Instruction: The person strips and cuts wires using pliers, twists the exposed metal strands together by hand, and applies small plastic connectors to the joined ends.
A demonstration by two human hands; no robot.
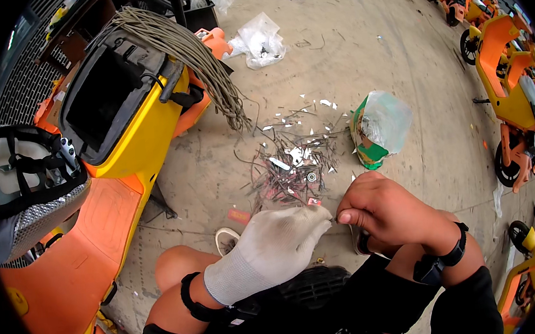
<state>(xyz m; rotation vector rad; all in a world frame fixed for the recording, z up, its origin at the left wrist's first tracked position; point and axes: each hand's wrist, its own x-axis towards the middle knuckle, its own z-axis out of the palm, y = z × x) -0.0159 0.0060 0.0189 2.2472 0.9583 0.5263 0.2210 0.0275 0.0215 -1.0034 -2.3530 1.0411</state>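
My left hand [273, 245], in a white knit glove, is closed, its fingertips pinched together. Close to its right my bare right hand [387, 208] is curled, with thumb pressed to the fingers. A thin dark bit shows in the gap between the two sets of fingertips; what it is I cannot make out. Just beyond the hands, a heap of dark wire-like scraps [293, 177] lies on the ground with white torn pieces [302, 156] among it. A small ring-shaped part [311, 177] rests on the heap. Next to my left hand lies a flat red piece [239, 216].
A green and clear plastic bag [372, 152] stands right of the heap. At left is a yellow and orange scooter [105, 223] with an open dark box and a coil of cable [176, 48]. More scooters [499, 79] line the right side. A clear bag [262, 40] lies farther off.
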